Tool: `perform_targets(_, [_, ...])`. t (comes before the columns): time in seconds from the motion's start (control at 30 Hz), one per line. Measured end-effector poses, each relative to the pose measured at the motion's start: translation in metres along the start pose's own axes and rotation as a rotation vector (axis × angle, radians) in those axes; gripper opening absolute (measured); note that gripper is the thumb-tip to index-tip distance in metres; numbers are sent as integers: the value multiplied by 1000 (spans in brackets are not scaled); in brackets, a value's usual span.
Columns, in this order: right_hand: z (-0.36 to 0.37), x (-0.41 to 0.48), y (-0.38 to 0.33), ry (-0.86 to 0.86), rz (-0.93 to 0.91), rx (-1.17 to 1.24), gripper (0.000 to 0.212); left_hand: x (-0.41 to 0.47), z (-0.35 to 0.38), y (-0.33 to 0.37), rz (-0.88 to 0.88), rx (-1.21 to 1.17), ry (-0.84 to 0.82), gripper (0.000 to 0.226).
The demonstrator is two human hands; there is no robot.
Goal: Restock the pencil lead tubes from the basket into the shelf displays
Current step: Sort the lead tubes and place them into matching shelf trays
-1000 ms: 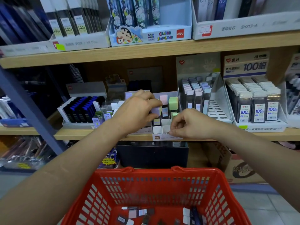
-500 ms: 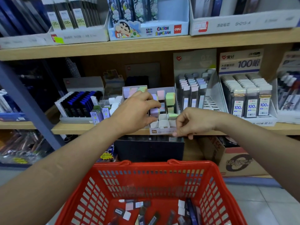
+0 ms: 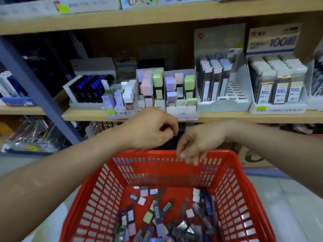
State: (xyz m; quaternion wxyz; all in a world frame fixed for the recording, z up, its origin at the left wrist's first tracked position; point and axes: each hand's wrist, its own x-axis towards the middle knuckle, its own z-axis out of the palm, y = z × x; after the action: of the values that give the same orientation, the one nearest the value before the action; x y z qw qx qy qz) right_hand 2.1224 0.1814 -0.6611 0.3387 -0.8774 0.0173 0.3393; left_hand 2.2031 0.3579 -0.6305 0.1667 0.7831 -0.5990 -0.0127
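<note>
**Two hands over a red basket [image 3: 139,152] of lead tubes [image 3: 157,212]**

The tubes lie jumbled on the basket floor, below and well apart from both hands. Behind, a shelf display [image 3: 181,110] holds pastel-capped tubes [image 3: 170,83] upright. The left hand [image 3: 152,130] has its fingers curled under, so any contents are hidden. The right hand [image 3: 197,142] hangs loose and empty at the far rim.

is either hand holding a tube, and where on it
The right hand hangs loose and empty by the red basket; the left hand is curled over its palm with no tube showing, so it cannot be told.
</note>
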Motion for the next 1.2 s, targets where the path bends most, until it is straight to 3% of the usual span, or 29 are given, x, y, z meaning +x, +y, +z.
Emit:
perform_targets(0.17, [76, 60, 13, -21, 158, 61, 31, -45, 66, -18, -227, -65, -348, 23])
perform_targets(0.33, [134, 84, 38, 82, 425, 181, 39, -91, 143, -36, -416, -25, -678, 28])
perform_targets(0.4, [148, 83, 51, 138, 498, 226, 40, -106, 175, -39, -494, -84, -781, 44])
perform_targets(0.47, [169, 84, 68, 198, 582, 339, 30, -120, 207, -38, -520, -141, -845, 77])
perform_targets(0.5, [182, 89, 80, 246, 620, 425, 24, -126, 221, -36, -519, -128, -864, 93])
perform_targets(0.6, [210, 106, 115, 509, 798, 632, 72, -138, 253, -30, -568, -147, -862, 117])
perform_targets(0.7, [224, 119, 121, 580, 852, 571, 91, -148, 279, -33, -626, -207, -832, 124])
perform_targets(0.83, [233, 131, 114, 561, 817, 331, 88, -159, 295, -28, -587, -172, -817, 121])
perform_targets(1.0, [241, 141, 108, 502, 788, 143, 88, -156, 289, -24, -367, 41, -759, 104])
perform_targets(1.2, [241, 146, 112, 549, 776, 130, 74, -169, 284, -51, -471, 95, -690, 100])
